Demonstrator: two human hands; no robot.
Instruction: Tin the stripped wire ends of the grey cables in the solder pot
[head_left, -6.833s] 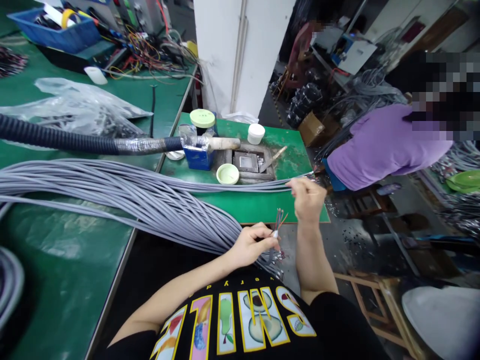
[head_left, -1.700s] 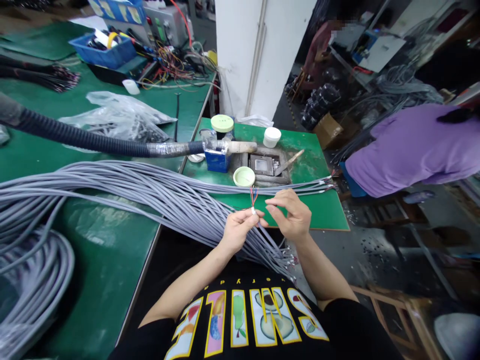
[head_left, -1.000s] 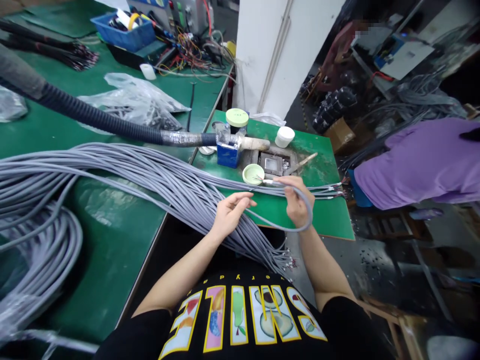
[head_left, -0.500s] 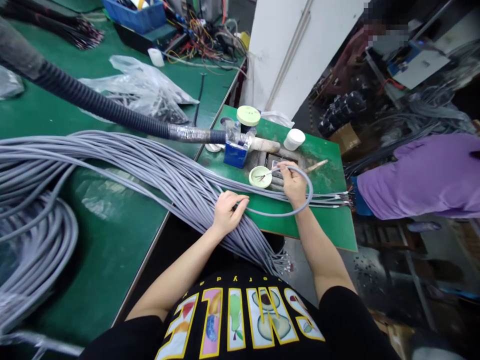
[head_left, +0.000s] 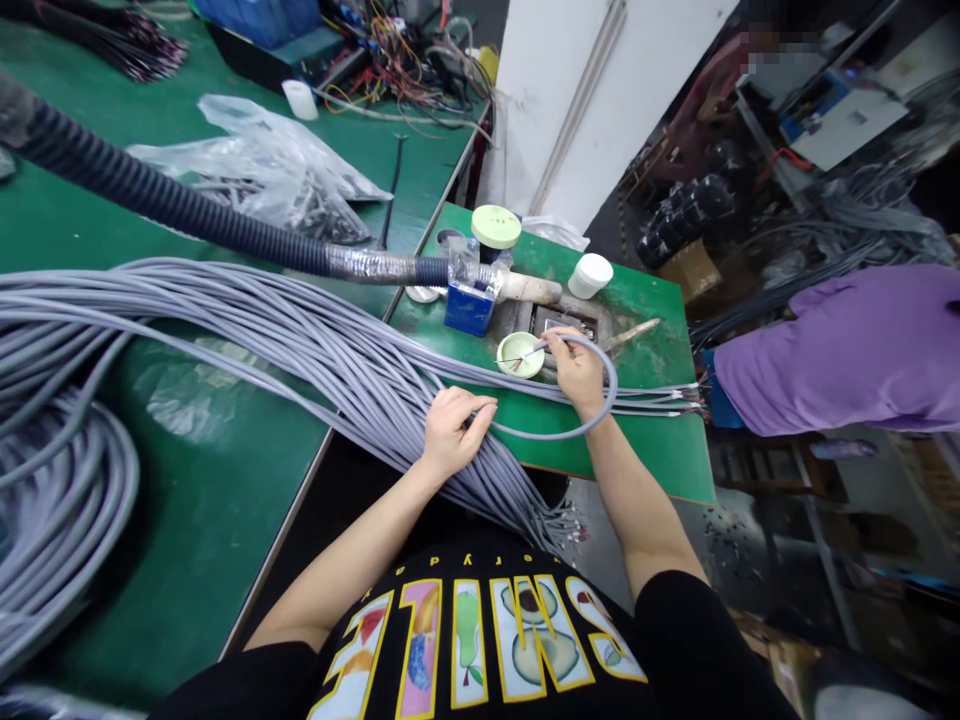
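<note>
My right hand pinches a grey cable close to its stripped end. The thin bare wires at that end lie over a small pale-green bowl. From my right hand the cable loops round to my left hand, whose fingers are closed on it lower down. Beneath my left hand runs a thick bundle of grey cables, some ending at the right edge of the green board and others hanging off toward the floor.
Beyond the bowl sit a sooty metal pot, a white tub, a blue box and a round-lidded jar. A ribbed hose crosses the left table. A person in a purple top is at the right.
My right hand has shifted slightly left and down, bringing the wire ends a little further across the bowl. My left hand stays nearly in place.
</note>
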